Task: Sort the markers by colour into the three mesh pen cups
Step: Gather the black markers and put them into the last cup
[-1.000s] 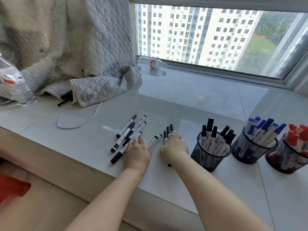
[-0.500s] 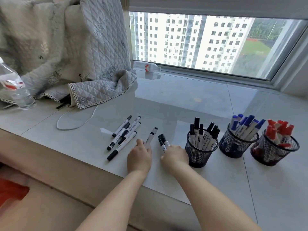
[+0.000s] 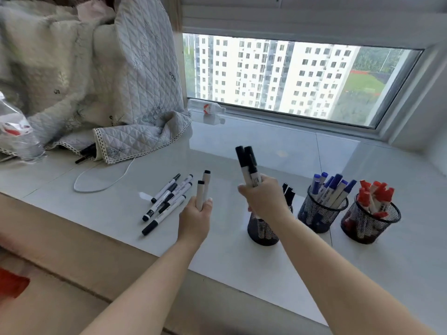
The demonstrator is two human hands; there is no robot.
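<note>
My left hand [image 3: 194,220] holds two black-capped markers [image 3: 202,189] upright above the sill. My right hand [image 3: 263,199] grips a bunch of black markers [image 3: 248,165], caps up, just above the left mesh cup [image 3: 262,232], which has black markers in it and is partly hidden by the hand. The middle cup [image 3: 319,217] holds blue markers, the right cup [image 3: 367,226] red ones. Several black markers [image 3: 169,199] lie loose on the white sill left of my left hand.
A quilted blanket [image 3: 108,81] is heaped at the back left, with a white cable [image 3: 96,182] looping out from under it. A plastic bottle [image 3: 17,131] stands at the far left, another bottle [image 3: 208,108] lies by the window. The sill's front edge [image 3: 121,240] drops off close to the loose markers.
Both hands have risen off the sill, each lifting black markers it had gathered. The right hand has moved right, over the black-marker cup. The view has tilted up.
</note>
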